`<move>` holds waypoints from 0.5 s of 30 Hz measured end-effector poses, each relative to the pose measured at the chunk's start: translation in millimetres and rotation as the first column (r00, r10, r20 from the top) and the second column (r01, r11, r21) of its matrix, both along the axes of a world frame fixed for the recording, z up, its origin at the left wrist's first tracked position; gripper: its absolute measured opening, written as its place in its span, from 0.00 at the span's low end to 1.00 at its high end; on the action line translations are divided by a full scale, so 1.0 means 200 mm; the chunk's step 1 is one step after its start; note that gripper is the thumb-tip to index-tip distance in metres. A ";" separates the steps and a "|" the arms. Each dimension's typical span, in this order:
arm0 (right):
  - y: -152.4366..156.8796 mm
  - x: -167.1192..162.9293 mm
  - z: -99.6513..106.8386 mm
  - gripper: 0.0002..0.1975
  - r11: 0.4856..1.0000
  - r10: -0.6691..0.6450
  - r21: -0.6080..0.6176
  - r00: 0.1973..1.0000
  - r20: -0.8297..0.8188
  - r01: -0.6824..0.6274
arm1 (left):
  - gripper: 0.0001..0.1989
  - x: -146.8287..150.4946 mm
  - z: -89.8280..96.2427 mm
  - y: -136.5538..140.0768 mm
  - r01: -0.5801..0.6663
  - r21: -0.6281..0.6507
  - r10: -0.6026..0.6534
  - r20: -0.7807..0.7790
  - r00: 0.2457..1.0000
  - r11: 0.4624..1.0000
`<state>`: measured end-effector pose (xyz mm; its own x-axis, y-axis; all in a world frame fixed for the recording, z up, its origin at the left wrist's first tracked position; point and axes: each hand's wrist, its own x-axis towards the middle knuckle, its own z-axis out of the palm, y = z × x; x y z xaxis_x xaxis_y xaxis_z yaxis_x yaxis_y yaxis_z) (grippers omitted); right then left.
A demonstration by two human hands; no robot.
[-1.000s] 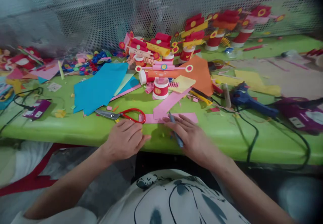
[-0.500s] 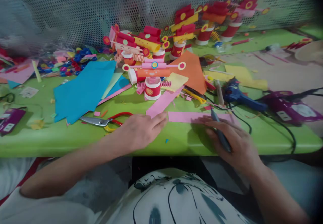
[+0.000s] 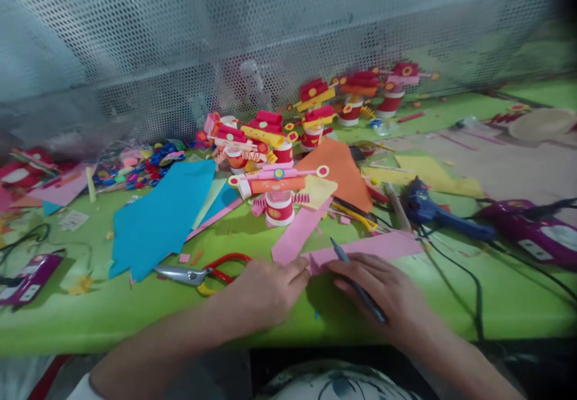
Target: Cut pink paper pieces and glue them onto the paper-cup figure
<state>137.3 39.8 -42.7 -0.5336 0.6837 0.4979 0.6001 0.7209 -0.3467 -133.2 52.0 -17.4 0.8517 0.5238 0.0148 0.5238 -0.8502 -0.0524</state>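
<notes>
1. Well, nearest come the two hands, apart from each other over the edge of the green table (image 3: 135, 325). The left hand (image 3: 265, 295) lies with its fingers together at the left end of a pink paper strip (image 3: 383, 247); whether it pinches or only presses the paper, I cannot tell.
2. The right hand (image 3: 390, 289) is clamped on a dark pen (image 3: 360, 286), which slants with its upper-left end above the strip; some of its fingers lie over the paper.
3. The strip lies on the table, running rightward from the left fingertips beyond the right hand.
4. Just left of the left hand are scissors (image 3: 187, 275) with red and yellow handles.
5. A second pink strip (image 3: 300, 232) slants away behind the left fingertips.
6. Farther right lies a blue glue gun (image 3: 435, 214).
7. Beyond the second strip stands a red-and-white cup (image 3: 279, 211) with paper rolls above it, blue paper (image 3: 162, 214) to its left.
8. Farthest, a perforated metal screen (image 3: 279, 33) rises.
</notes>
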 end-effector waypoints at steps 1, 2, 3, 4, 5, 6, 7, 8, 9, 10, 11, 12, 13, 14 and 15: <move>0.00 0.00 0.00 0.17 1.000 -0.006 0.007 1.000 -0.007 0.006 | 0.24 0.00 0.00 0.00 -0.002 0.008 0.002 0.001 1.000 1.000; 0.00 -0.01 -0.01 0.17 1.000 -0.015 0.008 1.000 -0.017 0.016 | 0.23 0.00 0.01 0.00 0.000 0.025 0.000 0.001 1.000 1.000; 0.00 -0.01 -0.01 0.16 1.000 -0.031 0.003 0.999 -0.030 0.031 | 0.23 0.00 0.01 -0.01 0.006 0.044 -0.006 0.000 1.000 0.999; 0.00 -0.01 -0.01 0.16 0.999 -0.048 -0.005 0.998 -0.045 0.047 | 0.22 0.01 0.02 -0.01 0.009 0.062 -0.009 -0.001 1.000 0.998; -0.01 0.00 -0.01 0.15 0.998 -0.065 -0.018 0.996 -0.062 0.064 | 0.22 0.01 0.02 -0.01 0.008 0.077 -0.008 -0.004 1.000 0.997; -0.01 0.00 -0.01 0.14 0.997 -0.080 -0.030 0.993 -0.081 0.078 | 0.22 0.01 0.02 -0.01 0.008 0.087 -0.007 -0.008 1.000 0.996; -0.02 0.01 0.00 0.13 0.996 -0.088 -0.041 0.991 -0.104 0.084 | 0.22 0.01 0.02 -0.01 0.008 0.090 -0.008 -0.008 1.000 0.996; -0.02 0.02 0.00 0.13 0.995 -0.093 -0.060 0.987 -0.131 0.085 | 0.21 0.00 0.02 -0.01 0.010 0.086 -0.009 -0.006 1.000 0.996; -0.03 0.03 0.00 0.14 0.993 -0.097 -0.088 0.982 -0.163 0.084 | 0.21 0.00 0.01 -0.01 0.013 0.077 -0.012 -0.002 1.000 0.997; -0.04 0.04 0.01 0.16 0.989 -0.112 -0.119 0.972 -0.205 0.089 | 0.22 0.00 0.01 -0.01 0.014 0.070 -0.014 0.007 1.000 0.997; -0.05 0.05 0.01 0.17 0.984 -0.139 -0.147 0.957 -0.255 0.103 | 0.23 -0.01 0.01 -0.01 0.012 0.062 -0.013 0.016 1.000 0.998; -0.06 0.06 0.02 0.18 0.975 -0.181 -0.181 0.930 -0.319 0.127 | 0.23 -0.01 0.01 -0.01 0.006 0.058 -0.008 0.030 1.000 0.998; -0.08 0.06 0.03 0.18 0.962 -0.237 -0.225 0.887 -0.395 0.157 | 0.24 -0.02 0.01 -0.01 -0.008 0.058 0.006 0.041 0.999 0.998; -0.09 0.05 0.04 0.17 0.944 -0.299 -0.276 0.828 -0.475 0.182 | 0.24 -0.02 0.02 -0.01 -0.014 0.056 0.012 0.042 0.999 0.998; -0.10 0.04 0.05 0.15 0.916 -0.367 -0.353 0.748 -0.553 0.189 | 0.24 -0.02 0.03 -0.01 -0.013 0.040 0.012 0.038 0.999 0.999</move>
<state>144.7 20.1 -32.0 0.0472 0.9019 0.4293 0.3643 0.3846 -0.8482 -138.0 49.4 -11.8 0.8436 0.5326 0.0679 0.5365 -0.8412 -0.0669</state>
